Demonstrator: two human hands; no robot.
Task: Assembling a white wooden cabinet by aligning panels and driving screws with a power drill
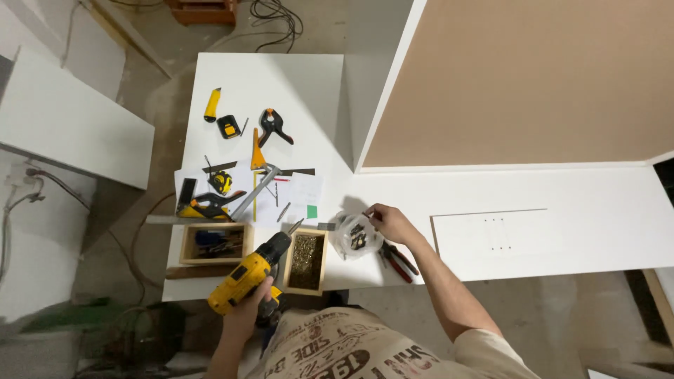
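1. The left hand (247, 303) is wrapped tight around the grip of a yellow cordless drill (249, 272), held just above the near table edge (184, 295).
2. The drill's long axis runs diagonally, its bit pointing up and right, over the wooden box of screws (307, 260). A slip could likely jab or tip that box.
3. The right hand (388, 221) pinches inside a clear plastic container (354, 235), beside red pliers (397, 260); a tug might upset the container.

Yellows and blacks on a white counter (267, 77)

A yellow-and-black drill (249, 275) is showing beside red-handled pliers (397, 261), an orange-and-black clamp (274, 126), a clear tub (353, 235), and a tan board (526, 77).
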